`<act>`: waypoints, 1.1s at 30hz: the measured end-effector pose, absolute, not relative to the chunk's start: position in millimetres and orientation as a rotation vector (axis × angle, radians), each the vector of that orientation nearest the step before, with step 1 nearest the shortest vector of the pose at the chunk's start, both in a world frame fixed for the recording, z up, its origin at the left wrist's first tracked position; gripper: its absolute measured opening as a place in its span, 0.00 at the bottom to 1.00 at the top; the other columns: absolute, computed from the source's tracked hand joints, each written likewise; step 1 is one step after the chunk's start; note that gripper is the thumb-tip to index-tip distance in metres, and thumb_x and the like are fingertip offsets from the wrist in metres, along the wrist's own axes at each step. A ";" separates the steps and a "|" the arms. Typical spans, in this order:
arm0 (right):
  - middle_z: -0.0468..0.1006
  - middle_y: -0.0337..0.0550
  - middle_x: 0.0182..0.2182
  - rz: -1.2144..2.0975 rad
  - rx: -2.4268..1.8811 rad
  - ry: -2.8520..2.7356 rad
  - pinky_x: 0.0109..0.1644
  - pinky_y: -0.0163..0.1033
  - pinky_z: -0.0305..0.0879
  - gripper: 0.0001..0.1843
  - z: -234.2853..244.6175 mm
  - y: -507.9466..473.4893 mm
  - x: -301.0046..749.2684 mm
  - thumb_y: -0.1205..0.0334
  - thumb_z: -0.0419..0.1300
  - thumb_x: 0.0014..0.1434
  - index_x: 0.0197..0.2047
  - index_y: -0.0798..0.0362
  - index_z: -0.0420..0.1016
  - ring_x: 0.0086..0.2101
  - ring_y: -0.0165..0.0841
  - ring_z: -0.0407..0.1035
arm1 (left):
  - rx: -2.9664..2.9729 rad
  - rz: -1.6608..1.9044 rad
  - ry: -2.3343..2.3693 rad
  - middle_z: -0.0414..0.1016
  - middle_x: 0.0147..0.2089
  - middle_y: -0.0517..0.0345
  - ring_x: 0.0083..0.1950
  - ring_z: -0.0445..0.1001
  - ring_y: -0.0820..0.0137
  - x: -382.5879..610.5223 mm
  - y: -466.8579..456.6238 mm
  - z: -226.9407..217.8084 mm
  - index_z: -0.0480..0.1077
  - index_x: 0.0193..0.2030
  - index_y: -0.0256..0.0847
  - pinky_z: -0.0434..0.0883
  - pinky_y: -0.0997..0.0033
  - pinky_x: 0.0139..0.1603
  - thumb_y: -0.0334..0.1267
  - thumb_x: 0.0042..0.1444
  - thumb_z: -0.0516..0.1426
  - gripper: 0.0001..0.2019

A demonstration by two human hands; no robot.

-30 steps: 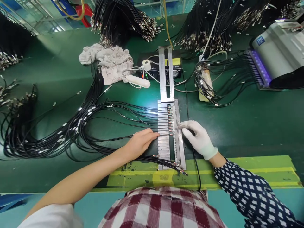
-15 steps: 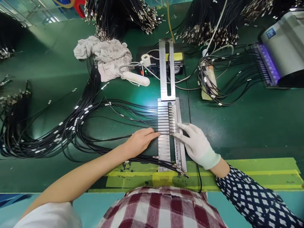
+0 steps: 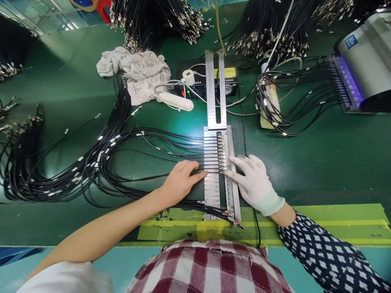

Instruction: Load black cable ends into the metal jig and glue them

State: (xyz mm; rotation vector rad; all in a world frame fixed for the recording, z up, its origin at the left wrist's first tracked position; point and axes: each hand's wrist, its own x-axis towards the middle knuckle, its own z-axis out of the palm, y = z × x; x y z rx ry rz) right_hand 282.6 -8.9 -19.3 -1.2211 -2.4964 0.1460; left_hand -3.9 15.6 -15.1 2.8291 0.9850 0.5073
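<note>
A slotted metal fixture [image 3: 211, 185] lies on the bench, with several thin black cables [image 3: 171, 132] laid side by side across its upper half. Their small metal connector ends [image 3: 220, 150] line up along the middle slot. My bare left hand [image 3: 180, 182] is at the fixture's left edge, thumb on the lowest laid cable, forefinger raised apart from it. From the right, my gloved right hand [image 3: 253, 183] rests spread fingertips on the fixture's right rail, one beside that cable's end. Loose cable ends [image 3: 227, 213] lie over the fixture's near end.
Behind the fixture stands a black control box [image 3: 195, 87] with a white lamp-like piece [image 3: 177, 101] before it. A crumpled cloth [image 3: 146, 73] lies left of it. At right a grey machine [image 3: 371, 61] glows purple over cables. A large cable bundle [image 3: 91, 162] spreads leftward.
My left thumb and forefinger have parted, the forefinger rising from the cable. My right hand stays at the rail with its fingers slightly shifted. The cables on the fixture look the same.
</note>
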 end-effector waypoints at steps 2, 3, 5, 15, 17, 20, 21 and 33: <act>0.67 0.51 0.62 0.111 -1.216 -2.494 0.63 0.64 0.54 0.24 -18.2 -6.0 282.0 0.74 0.58 0.57 0.54 0.44 0.76 0.57 0.49 0.62 | 2.846 0.444 1.027 0.70 0.37 0.52 0.37 0.65 0.67 -3.7 12.3 -14.9 0.73 0.56 0.42 0.63 0.67 0.38 0.30 0.69 0.45 0.18; 0.68 0.50 0.61 0.095 -1.207 -2.495 0.63 0.64 0.53 0.24 -17.6 -4.8 281.8 0.74 0.58 0.57 0.53 0.43 0.77 0.57 0.48 0.62 | 2.832 0.408 1.027 0.70 0.35 0.53 0.36 0.64 0.67 -4.0 11.3 -13.7 0.72 0.57 0.42 0.61 0.67 0.37 0.30 0.69 0.44 0.19; 0.70 0.50 0.60 0.066 -1.191 -2.502 0.63 0.64 0.54 0.22 -16.6 -3.4 281.6 0.73 0.58 0.57 0.51 0.43 0.78 0.56 0.48 0.63 | 2.751 0.338 1.011 0.72 0.36 0.53 0.37 0.66 0.67 -6.4 11.3 -8.1 0.70 0.59 0.42 0.60 0.67 0.38 0.31 0.70 0.44 0.19; 0.68 0.53 0.60 0.027 -1.212 -2.523 0.63 0.62 0.55 0.25 -25.7 -11.1 282.9 0.74 0.57 0.57 0.55 0.46 0.75 0.57 0.48 0.63 | 2.382 0.205 1.245 0.77 0.43 0.54 0.46 0.72 0.65 -85.2 -6.5 21.9 0.72 0.45 0.41 0.68 0.64 0.49 0.38 0.66 0.55 0.07; 0.68 0.53 0.60 0.036 -1.205 -2.513 0.64 0.63 0.55 0.24 -27.3 -10.7 282.7 0.73 0.57 0.58 0.56 0.46 0.75 0.56 0.48 0.63 | 2.410 0.128 1.310 0.75 0.43 0.52 0.46 0.71 0.63 -93.7 -13.9 17.6 0.72 0.44 0.40 0.68 0.63 0.49 0.37 0.66 0.54 0.07; 0.67 0.54 0.60 0.044 -1.199 -2.500 0.64 0.63 0.55 0.23 -28.7 -9.5 282.3 0.73 0.56 0.59 0.56 0.47 0.75 0.56 0.48 0.64 | 2.404 0.196 1.367 0.74 0.41 0.53 0.44 0.70 0.64 -90.1 -17.8 13.6 0.71 0.40 0.39 0.69 0.63 0.47 0.35 0.68 0.50 0.09; 0.67 0.55 0.60 0.049 -1.191 -2.497 0.64 0.63 0.56 0.22 -29.0 -9.1 282.2 0.73 0.56 0.59 0.55 0.48 0.75 0.56 0.48 0.64 | 2.389 0.252 1.365 0.74 0.40 0.53 0.43 0.70 0.65 -84.3 -17.1 13.3 0.70 0.40 0.40 0.69 0.63 0.47 0.35 0.68 0.50 0.09; 0.69 0.51 0.61 0.271 -1.206 -2.370 0.65 0.59 0.57 0.26 -22.6 -12.0 282.4 0.71 0.50 0.64 0.64 0.51 0.63 0.57 0.44 0.64 | 2.722 0.478 0.870 0.74 0.41 0.50 0.43 0.69 0.66 22.7 11.5 -8.8 0.71 0.47 0.37 0.68 0.67 0.46 0.29 0.68 0.45 0.14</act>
